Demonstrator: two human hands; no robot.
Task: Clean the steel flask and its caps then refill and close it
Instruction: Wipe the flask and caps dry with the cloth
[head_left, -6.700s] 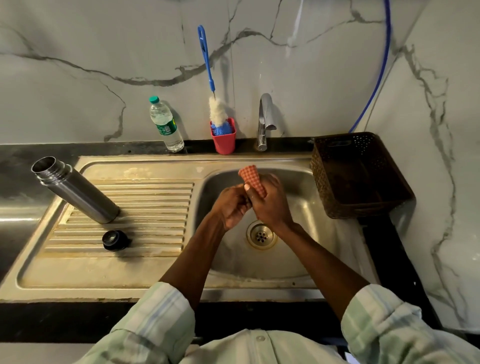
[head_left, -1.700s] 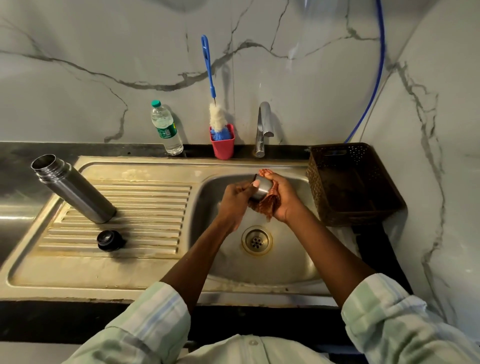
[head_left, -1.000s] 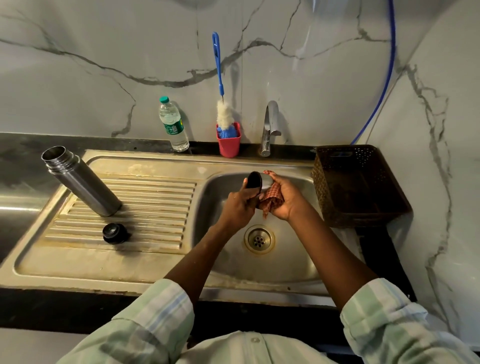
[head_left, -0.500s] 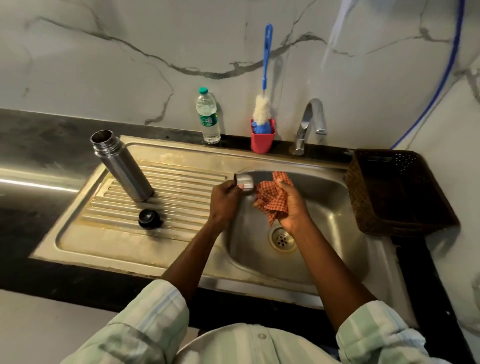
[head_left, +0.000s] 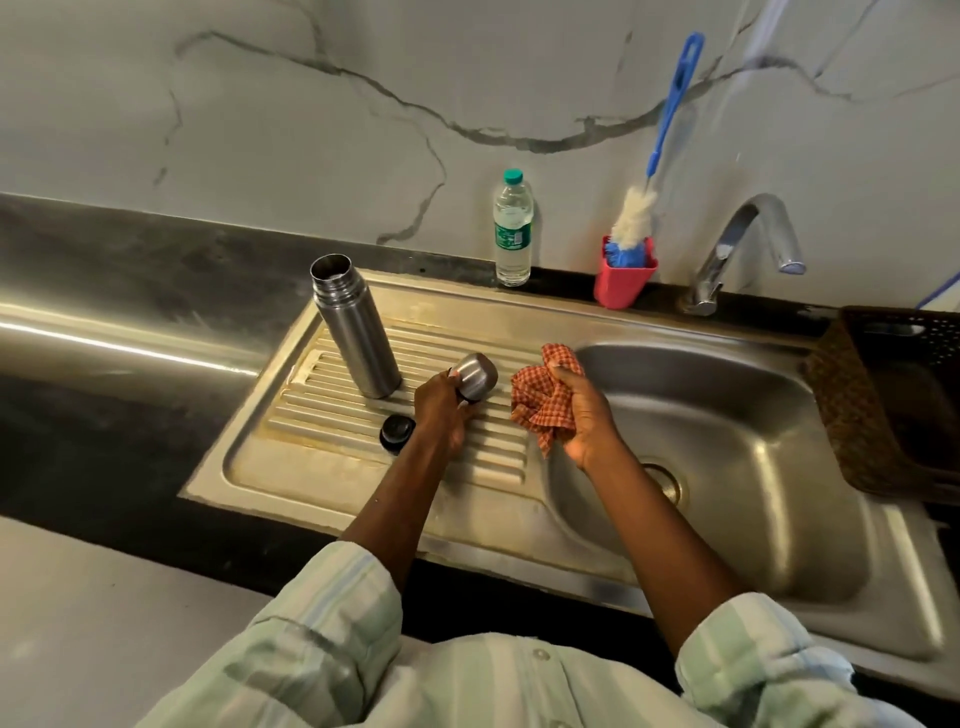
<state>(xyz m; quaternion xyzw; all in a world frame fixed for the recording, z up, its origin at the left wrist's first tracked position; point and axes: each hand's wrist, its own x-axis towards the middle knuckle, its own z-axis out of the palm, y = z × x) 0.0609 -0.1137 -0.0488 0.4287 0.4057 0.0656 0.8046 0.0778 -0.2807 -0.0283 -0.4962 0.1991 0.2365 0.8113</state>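
Both hands have left the basin since half a second ago: the left hand (head_left: 441, 410) has carried the steel cup cap (head_left: 474, 377) leftward over the ribbed drainboard (head_left: 332, 421), and the right hand (head_left: 582, 415) has followed with the cloth to the basin's left rim. Fingers and thumb of the left hand are curled round the cup cap, which is tilted with its domed end up and to the right, close above the ribs; whether it touches them cannot be told. Bunched in the right hand's curled fingers is the orange checked cloth (head_left: 540, 402), just beside the cap but apart from it.

Upright and open-mouthed, the steel flask (head_left: 356, 325) stands near the drainboard's far left corner. Its black inner stopper (head_left: 396, 431) lies on the ribs in front of the flask, just left of the left wrist.

Along the back edge of the sink (head_left: 753, 467) stand a plastic water bottle (head_left: 513, 228), a pink holder (head_left: 623, 283) with a blue-handled bottle brush (head_left: 660, 140), and the tap (head_left: 737, 249). A brown perforated basket (head_left: 852, 415) sits at the basin's right edge.
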